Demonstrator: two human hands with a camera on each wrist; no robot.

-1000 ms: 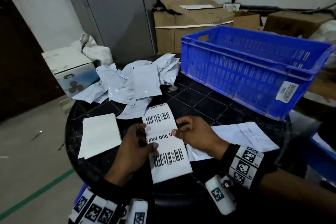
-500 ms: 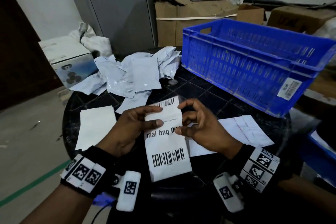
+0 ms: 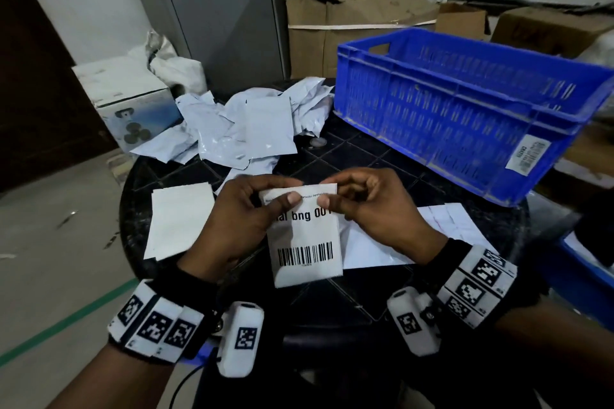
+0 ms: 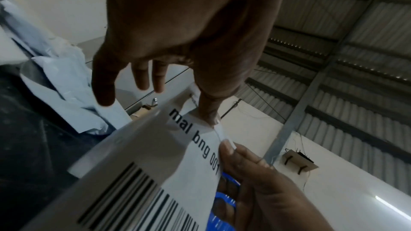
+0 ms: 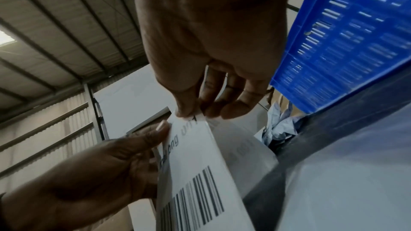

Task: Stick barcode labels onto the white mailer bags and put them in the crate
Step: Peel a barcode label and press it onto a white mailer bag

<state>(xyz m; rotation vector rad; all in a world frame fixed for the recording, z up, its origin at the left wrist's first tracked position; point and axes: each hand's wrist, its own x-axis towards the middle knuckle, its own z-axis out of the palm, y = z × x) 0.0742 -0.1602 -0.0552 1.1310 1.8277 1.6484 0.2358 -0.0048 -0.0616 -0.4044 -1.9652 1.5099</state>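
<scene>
Barcode label (image 3: 304, 236) up off table, pinched at top edge by both my hands: left hand (image 3: 239, 219) thumb and fingers on left corner, right hand (image 3: 375, 209) thumb and forefinger on right corner. Paper matte white, rectangular, bold black print plus bars, top edge looks split into thin layers. Pile of crinkly glossy white mailer bags (image 3: 239, 129) sits behind on dark round grid-patterned table (image 3: 365, 163). Blue slotted plastic crate (image 3: 465, 109) at right, can't see inside. Flat white sheets (image 3: 179, 219) lie beside left hand.
</scene>
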